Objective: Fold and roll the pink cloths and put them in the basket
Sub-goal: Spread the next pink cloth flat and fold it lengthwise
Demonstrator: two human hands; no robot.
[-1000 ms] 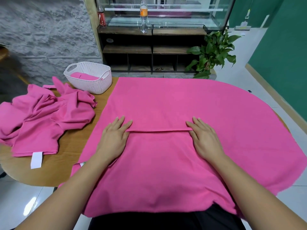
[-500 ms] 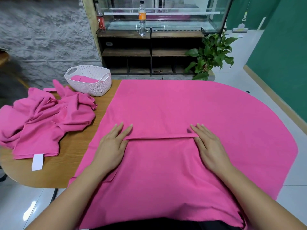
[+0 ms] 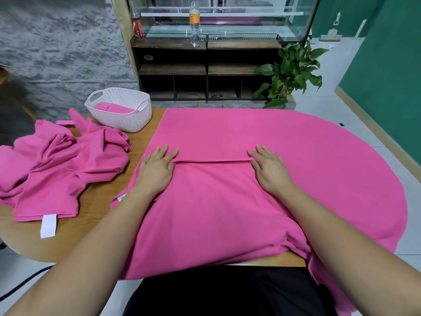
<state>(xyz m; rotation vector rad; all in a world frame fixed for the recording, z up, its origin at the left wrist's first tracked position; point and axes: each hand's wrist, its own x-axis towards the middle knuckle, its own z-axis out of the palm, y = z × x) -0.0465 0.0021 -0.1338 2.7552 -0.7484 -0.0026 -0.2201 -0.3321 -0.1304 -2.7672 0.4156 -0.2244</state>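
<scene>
A heap of crumpled pink cloths (image 3: 59,169) lies at the left of the tabletop (image 3: 100,201), near the basket (image 3: 120,108). The spread pink cloth (image 3: 284,156) has its fold edge running left to right between the flat, straight-fingered left hand (image 3: 157,169) and right hand (image 3: 271,172).

Glass tank (image 3: 227,19), shelving (image 3: 173,69) and potted plant (image 3: 289,74) suggest a home

A large pink fabric cloth (image 3: 273,137) lies spread flat over the wooden desk (image 3: 102,208), with a straight fold edge across its middle. To its left, crumpled pink cloths (image 3: 63,169) lie heaped. Behind them, a white perforated plastic basket (image 3: 127,122) holds a rolled pink cloth (image 3: 114,108).
</scene>
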